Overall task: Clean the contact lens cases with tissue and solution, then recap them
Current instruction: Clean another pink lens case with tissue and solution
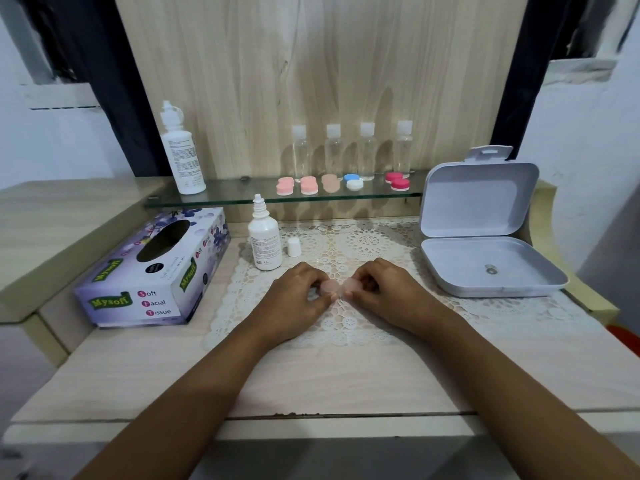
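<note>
Two ends of the pale pink lens case (337,287) are pinched by left hand (294,296) and right hand (384,292). Its long axis runs left-right, with bare lace mat (346,329) in front.

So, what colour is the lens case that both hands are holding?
The contact lens case is pale translucent pink; the head view shows it best.

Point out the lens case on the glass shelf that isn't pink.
The blue-and-white case, fourth from the left on the glass shelf. It has one blue cap and one white cap. The other four there are pink.
</note>
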Action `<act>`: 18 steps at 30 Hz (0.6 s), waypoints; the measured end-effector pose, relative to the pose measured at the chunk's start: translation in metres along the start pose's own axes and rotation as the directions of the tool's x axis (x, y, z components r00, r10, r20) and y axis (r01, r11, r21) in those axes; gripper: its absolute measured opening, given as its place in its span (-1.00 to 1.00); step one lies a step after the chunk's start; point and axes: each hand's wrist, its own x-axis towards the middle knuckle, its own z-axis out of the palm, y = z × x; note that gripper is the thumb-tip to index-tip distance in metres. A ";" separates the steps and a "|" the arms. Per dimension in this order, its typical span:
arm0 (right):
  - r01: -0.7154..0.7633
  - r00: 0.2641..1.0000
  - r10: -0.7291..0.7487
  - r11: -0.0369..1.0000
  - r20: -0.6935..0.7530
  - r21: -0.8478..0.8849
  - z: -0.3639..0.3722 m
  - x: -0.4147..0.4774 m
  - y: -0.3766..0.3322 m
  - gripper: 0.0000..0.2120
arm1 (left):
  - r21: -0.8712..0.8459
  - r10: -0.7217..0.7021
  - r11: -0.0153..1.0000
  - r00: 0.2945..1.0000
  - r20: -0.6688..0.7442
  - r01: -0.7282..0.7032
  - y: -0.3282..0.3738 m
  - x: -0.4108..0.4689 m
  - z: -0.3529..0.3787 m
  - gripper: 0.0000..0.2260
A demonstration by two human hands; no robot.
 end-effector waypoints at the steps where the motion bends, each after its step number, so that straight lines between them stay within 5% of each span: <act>1: 0.003 1.000 -0.003 1.000 0.010 0.001 0.000 0.000 0.000 -0.73 | -0.002 0.000 1.000 1.000 -0.001 0.000 0.000 0.000 0.000 -0.81; 6: 0.033 0.995 -0.033 0.999 0.094 0.002 -0.003 -0.001 0.001 -0.65 | 0.001 0.003 1.000 1.000 -0.007 -0.003 0.001 0.000 -0.001 -0.80; 18: 0.047 0.998 -0.047 0.999 0.047 -0.002 -0.002 -0.002 -0.001 -0.73 | -0.006 -0.006 1.000 1.000 -0.005 0.006 0.003 -0.001 -0.002 -0.80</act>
